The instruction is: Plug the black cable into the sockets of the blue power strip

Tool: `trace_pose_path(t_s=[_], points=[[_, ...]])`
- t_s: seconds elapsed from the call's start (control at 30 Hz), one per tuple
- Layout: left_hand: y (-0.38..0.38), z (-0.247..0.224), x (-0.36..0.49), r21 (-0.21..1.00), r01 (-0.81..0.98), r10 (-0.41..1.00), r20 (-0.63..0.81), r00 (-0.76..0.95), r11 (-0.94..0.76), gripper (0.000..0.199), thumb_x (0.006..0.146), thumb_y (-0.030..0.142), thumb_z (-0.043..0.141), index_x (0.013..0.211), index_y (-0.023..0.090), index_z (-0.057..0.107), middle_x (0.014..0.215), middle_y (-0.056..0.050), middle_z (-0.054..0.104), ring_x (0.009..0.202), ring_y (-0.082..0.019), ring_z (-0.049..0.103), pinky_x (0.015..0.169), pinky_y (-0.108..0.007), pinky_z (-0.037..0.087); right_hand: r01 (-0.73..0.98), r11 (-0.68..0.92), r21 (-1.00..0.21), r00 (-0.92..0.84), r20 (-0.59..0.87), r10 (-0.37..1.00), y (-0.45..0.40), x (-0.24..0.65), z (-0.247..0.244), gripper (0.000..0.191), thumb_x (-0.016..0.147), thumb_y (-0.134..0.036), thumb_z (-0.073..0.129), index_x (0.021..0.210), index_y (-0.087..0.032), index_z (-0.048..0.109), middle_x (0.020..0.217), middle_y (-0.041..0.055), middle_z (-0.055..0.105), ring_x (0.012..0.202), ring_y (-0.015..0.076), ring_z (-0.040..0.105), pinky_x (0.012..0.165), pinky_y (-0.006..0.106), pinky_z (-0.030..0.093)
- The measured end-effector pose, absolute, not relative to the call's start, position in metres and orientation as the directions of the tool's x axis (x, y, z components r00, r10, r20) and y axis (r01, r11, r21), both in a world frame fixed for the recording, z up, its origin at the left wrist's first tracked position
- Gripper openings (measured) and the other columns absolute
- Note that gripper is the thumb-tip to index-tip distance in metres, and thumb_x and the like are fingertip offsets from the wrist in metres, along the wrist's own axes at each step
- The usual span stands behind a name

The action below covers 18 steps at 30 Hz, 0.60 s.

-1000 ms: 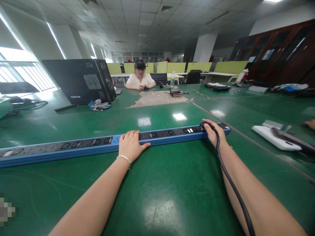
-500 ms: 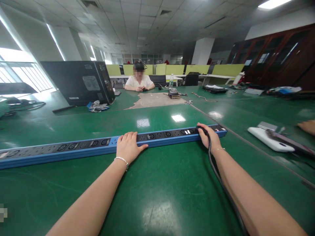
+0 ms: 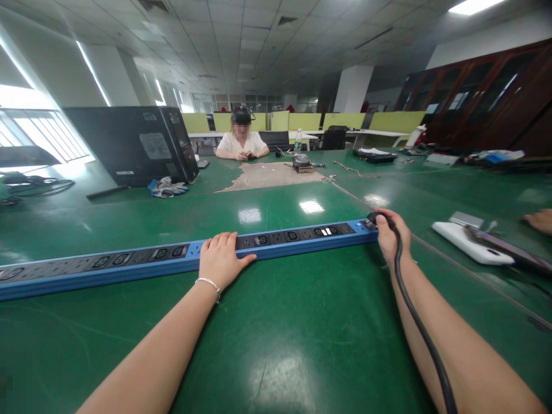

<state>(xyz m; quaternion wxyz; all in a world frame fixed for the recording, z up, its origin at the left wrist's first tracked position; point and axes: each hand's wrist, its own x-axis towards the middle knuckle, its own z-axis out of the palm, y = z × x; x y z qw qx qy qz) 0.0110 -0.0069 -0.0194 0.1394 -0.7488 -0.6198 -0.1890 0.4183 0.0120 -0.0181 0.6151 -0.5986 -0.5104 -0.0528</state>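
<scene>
A long blue power strip (image 3: 276, 246) with black sockets lies across the table, running out of view at the left. My left hand (image 3: 221, 259) grips it near the middle, fingers over the top and thumb along the front side. At the strip's right end, my right hand (image 3: 393, 233) is closed around a black plug (image 3: 376, 218) on a thick black cable (image 3: 416, 322). The cable hangs back along my right forearm. The plug sits at the end piece of the strip; whether it touches is hidden by my fingers.
On the green table (image 3: 293, 322) stand a black computer case (image 3: 129, 144) and gloves (image 3: 167, 187) at the left. A white device (image 3: 470, 244) lies at the right. Across the table a person (image 3: 242, 144) sits near a water bottle (image 3: 298, 141). Another person's hand (image 3: 539, 221) shows at the right edge.
My right hand has moved right with the plug, from the sockets near the end to the strip's end piece. My left hand stays on the strip.
</scene>
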Motion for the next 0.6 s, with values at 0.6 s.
trace_pose_path(t_s=[0.6], points=[[-0.008,-0.018,0.011,0.036,0.977,0.877,0.449,0.17,-0.208,0.07,0.073,0.065,0.046,0.123,0.016,0.047,0.124,-0.014,0.054,0.117,-0.029,0.044,0.099,-0.044,0.03,0.839,0.121,-0.531,0.287,0.62,0.73,0.02,0.42,-0.028,0.033,0.076,-0.04,0.049,0.099,-0.025,0.067,0.104,0.0041,0.067,0.097,0.0238,0.06,0.089,0.04,0.044]])
